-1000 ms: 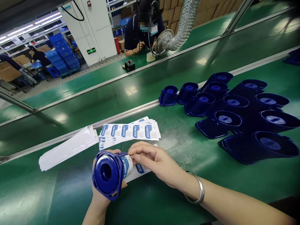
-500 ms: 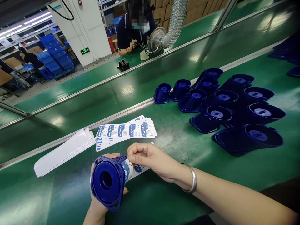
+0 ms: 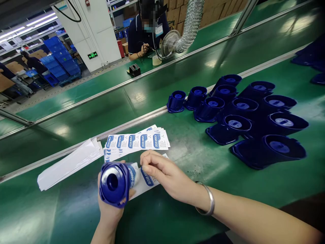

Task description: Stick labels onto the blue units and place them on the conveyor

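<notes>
My left hand (image 3: 109, 206) is wrapped round a dark blue plastic housing (image 3: 113, 183), its round open end turned toward me. A white and blue label (image 3: 133, 174) lies on the housing's side. My right hand (image 3: 165, 174), with a silver bangle on the wrist, presses its closed fingertips on the label's edge. Under my right hand lies a sheet of labels (image 3: 149, 179). Just beyond it sits a fanned stack of label sheets (image 3: 138, 141).
A pile of blank white backing strips (image 3: 68, 164) lies to the left. Several more blue housings (image 3: 243, 115) stand in a group at the right. A metal rail (image 3: 127, 123) divides the green belt. Across it, another person works beside a flexible metal duct (image 3: 189, 27).
My left hand has turned the housing, so its round end now faces me more squarely. My right fingers have shifted along the label. The view itself has barely moved since half a second ago.
</notes>
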Demonstrator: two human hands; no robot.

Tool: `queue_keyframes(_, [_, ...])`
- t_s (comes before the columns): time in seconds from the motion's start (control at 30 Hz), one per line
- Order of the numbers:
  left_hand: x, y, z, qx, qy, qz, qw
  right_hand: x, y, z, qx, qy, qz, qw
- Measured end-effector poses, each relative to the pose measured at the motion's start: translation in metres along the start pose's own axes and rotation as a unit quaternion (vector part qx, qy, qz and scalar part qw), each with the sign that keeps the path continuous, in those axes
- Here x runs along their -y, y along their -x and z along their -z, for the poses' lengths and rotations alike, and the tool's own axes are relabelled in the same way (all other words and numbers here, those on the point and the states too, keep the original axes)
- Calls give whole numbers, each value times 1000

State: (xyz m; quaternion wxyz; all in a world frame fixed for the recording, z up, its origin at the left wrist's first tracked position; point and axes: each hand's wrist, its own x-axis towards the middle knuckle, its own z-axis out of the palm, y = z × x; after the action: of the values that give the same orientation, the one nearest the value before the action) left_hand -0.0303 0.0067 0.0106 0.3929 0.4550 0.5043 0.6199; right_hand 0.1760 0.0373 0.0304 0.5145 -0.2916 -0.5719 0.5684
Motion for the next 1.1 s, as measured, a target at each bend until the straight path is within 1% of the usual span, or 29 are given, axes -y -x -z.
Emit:
queue_keyframes(0.07, [2,-2,4,4,48,36,998,-2,-2,3,-32,-28,-8,999])
queue_keyframes(0.13, [2,0,5,32,91,53,994,-7,-3,3,-56,-55,-44,996])
queue_keyframes(0.17, [1,1,5,53,101,55,992,-10,-3,3,-50,-58,-60,995])
queue_keyframes(0.2, [1,3,4,73,105,57,990,-13,-3,1,-32,-49,-67,996])
queue_keyframes(0.27, [0,7,1,96,105,63,988,-17,-1,-4,-2,-12,-53,999])
queue_keyframes(0.3, [0,9,0,99,103,67,988,-19,0,-7,-1,11,-38,999])
queue_keyframes(0.37, [0,10,-1,92,96,73,988,-19,3,-12,-30,42,-17,999])
queue_keyframes(0.43, [1,10,-1,82,87,73,990,-20,5,-15,-69,44,-15,997])
queue_keyframes(0.47, [1,10,-1,79,81,73,991,-20,6,-16,-80,41,-19,996])
queue_keyframes(0.6, [4,12,-2,86,71,74,991,-23,7,-17,-86,16,-44,995])
queue_keyframes(0.67, [5,13,-5,86,79,84,990,-23,7,-17,-90,20,-46,995])
queue_keyframes(0.73, [5,14,-10,72,98,105,987,-21,9,-18,-108,46,-19,993])
queue_keyframes(0.83, [4,15,-19,49,126,134,982,-16,12,-19,-141,111,64,982])
queue_keyframes(0.9, [2,15,-23,39,136,140,980,-12,15,-20,-149,148,108,972])
queue_keyframes(0.97, [0,15,-25,38,142,148,978,-9,17,-21,-153,170,132,965])
queue_keyframes(1.03, [-1,15,-25,39,145,160,976,-9,16,-21,-153,173,130,964])
queue_keyframes(1.07, [-2,14,-24,40,145,169,974,-10,15,-21,-147,156,110,971])
queue_keyframes(1.1, [-1,13,-22,40,147,178,972,-11,14,-20,-134,121,73,981])
